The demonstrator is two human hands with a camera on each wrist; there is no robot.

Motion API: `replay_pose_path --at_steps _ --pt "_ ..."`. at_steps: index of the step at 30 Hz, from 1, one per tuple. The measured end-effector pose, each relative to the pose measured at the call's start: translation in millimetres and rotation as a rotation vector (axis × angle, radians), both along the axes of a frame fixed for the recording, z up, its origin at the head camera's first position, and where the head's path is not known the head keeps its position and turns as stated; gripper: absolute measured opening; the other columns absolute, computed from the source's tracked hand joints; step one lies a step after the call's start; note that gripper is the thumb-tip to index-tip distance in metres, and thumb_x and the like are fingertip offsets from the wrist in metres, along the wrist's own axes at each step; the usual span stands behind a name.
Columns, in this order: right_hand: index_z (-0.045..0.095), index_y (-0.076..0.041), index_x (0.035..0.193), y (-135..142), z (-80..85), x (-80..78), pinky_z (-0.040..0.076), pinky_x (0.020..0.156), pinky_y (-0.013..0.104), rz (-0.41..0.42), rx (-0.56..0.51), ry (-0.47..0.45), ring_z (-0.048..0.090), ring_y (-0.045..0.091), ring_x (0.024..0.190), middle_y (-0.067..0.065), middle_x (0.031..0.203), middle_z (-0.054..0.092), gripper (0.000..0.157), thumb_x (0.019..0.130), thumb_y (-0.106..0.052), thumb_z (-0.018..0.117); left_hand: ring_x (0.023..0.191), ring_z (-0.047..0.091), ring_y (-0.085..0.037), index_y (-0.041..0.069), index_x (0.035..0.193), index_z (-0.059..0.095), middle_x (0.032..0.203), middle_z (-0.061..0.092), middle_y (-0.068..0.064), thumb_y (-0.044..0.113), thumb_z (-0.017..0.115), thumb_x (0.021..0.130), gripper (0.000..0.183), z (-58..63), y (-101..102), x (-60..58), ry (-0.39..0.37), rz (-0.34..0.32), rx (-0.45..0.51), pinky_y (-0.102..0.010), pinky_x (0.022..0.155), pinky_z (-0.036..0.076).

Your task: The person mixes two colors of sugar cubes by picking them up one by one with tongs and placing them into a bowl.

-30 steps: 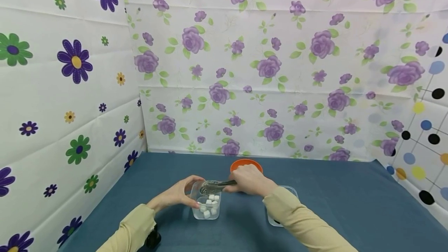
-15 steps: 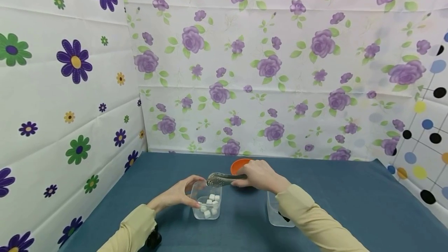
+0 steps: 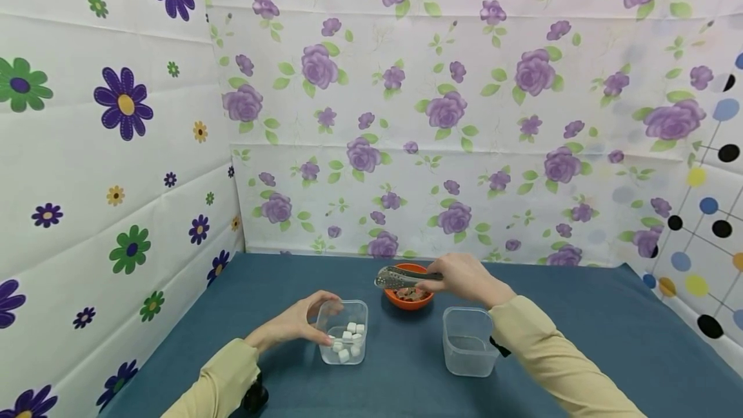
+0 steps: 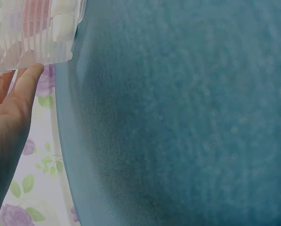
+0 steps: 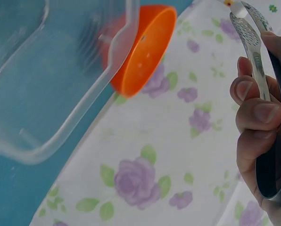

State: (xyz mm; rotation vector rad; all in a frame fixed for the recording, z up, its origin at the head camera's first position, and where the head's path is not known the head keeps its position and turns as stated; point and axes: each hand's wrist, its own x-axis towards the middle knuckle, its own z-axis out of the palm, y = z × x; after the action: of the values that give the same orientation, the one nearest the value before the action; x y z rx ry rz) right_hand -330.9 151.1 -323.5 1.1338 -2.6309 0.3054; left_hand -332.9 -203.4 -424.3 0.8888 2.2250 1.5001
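My left hand (image 3: pixel 293 326) grips the left side of a clear plastic container (image 3: pixel 351 312), thumb in front and fingers behind. Several white cubes (image 3: pixel 346 336) lie on its bottom. In the left wrist view the fingers lie against the ribbed wall of that container (image 4: pixel 60 57). My right hand (image 3: pixel 466 276) holds metal tongs (image 3: pixel 397 278) with perforated tips by the dark handles. The right wrist view shows a white cube (image 5: pixel 238 9) pinched between the tips. In the head view the tongs overlap an orange bowl (image 3: pixel 408 305), which has small brownish pieces in it.
A second clear plastic container (image 3: pixel 469 366) stands at the right, below my right forearm. Blue cloth (image 3: pixel 290 276) covers the table. Flower-patterned sheets (image 3: pixel 360 82) rise behind it and at the left; a dotted sheet (image 3: pixel 711 237) hangs at the right.
The tongs and right hand have moved right and away, from over the left container to over the orange bowl, uncovering the second container. The left hand has stayed at its container.
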Motion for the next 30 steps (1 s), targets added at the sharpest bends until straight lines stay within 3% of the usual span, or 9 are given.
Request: replay_pose_path --at_steps 6,19,30 --pt "0.057 -0.021 0.06 17 -0.9 -7.6 0.026 0.041 0.023 -0.05 0.036 -0.01 0.034 0.003 0.041 -0.012 0.048 0.039 0.034 0.085 -0.044 0.058 0.128 0.024 -0.031 0.006 0.132 0.038 0.13 0.042 -0.009 0.012 0.07 0.079 0.063 -0.6 0 -0.3 -0.01 -0.002 0.004 -0.055 0.093 0.026" --pt "0.04 -0.02 0.051 32 -7.4 -21.0 0.021 0.041 0.021 -0.095 0.064 -0.007 0.023 0.003 0.04 -0.011 0.046 0.025 0.044 0.083 -0.038 0.064 0.127 0.026 -0.029 0.007 0.132 0.038 0.129 0.043 -0.008 0.011 0.07 0.078 0.062 -0.6 -1 -0.9 0.004 -0.016 0.001 -0.053 0.096 0.023" --pt "0.041 -0.019 0.048 34 -12.0 -25.6 0.018 0.039 0.021 -0.155 0.085 -0.015 0.021 0.004 0.039 -0.011 0.044 0.023 0.045 0.08 -0.035 0.069 0.126 0.027 -0.028 0.006 0.132 0.038 0.129 0.042 -0.01 0.009 0.07 0.079 0.062 -1.0 -1 -1.1 -0.017 -0.023 0.02 -0.052 0.096 0.023"
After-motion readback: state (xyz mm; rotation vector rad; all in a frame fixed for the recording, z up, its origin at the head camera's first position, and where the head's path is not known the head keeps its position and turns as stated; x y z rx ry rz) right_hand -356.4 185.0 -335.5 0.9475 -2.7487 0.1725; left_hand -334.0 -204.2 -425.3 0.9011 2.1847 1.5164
